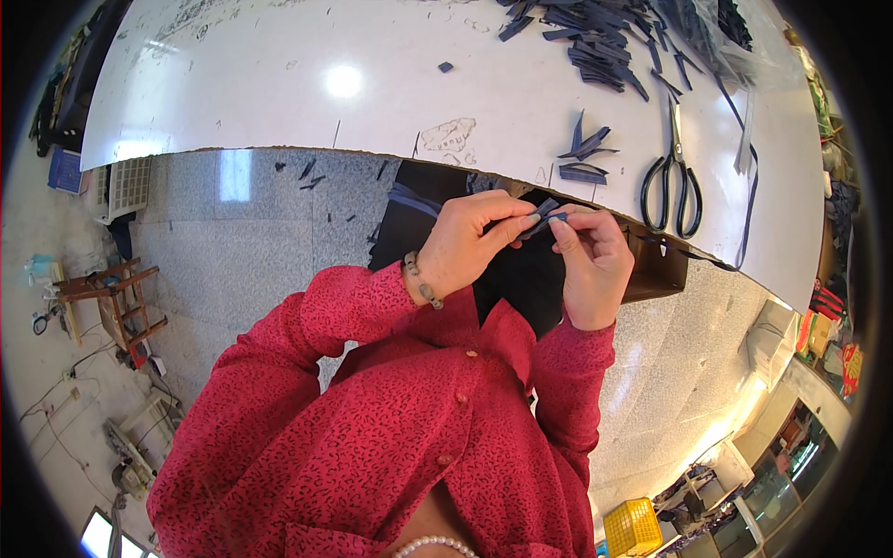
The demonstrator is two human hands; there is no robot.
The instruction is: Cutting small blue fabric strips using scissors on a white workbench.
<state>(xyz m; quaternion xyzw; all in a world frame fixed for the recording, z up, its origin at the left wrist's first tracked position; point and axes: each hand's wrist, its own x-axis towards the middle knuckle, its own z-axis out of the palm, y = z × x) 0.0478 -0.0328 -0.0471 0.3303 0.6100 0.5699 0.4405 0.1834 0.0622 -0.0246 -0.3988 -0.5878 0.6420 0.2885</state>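
Just off the near edge of the white table, my two hands meet over my dark lap. My left hand (470, 237) pinches a dark navy fabric strip (547, 208) between thumb and fingers. Close beside it, my right hand (593, 256) is closed, its thumb and forefinger also on the navy fabric at the strip's right end. Whether this is one folded strip or two pieces I cannot tell. Several short navy strips (586, 149) lie on the table beyond my right hand. Black-handled scissors (672, 177) rest to the right of them, blades pointing away.
A heap of navy strips (605, 42) lies at the table's far side, beside a clear plastic bag (744, 51). A long dark ribbon (752, 186) hangs over the right edge. Under the table stands an open brown drawer (656, 274). A wooden stool (121, 302) is at left.
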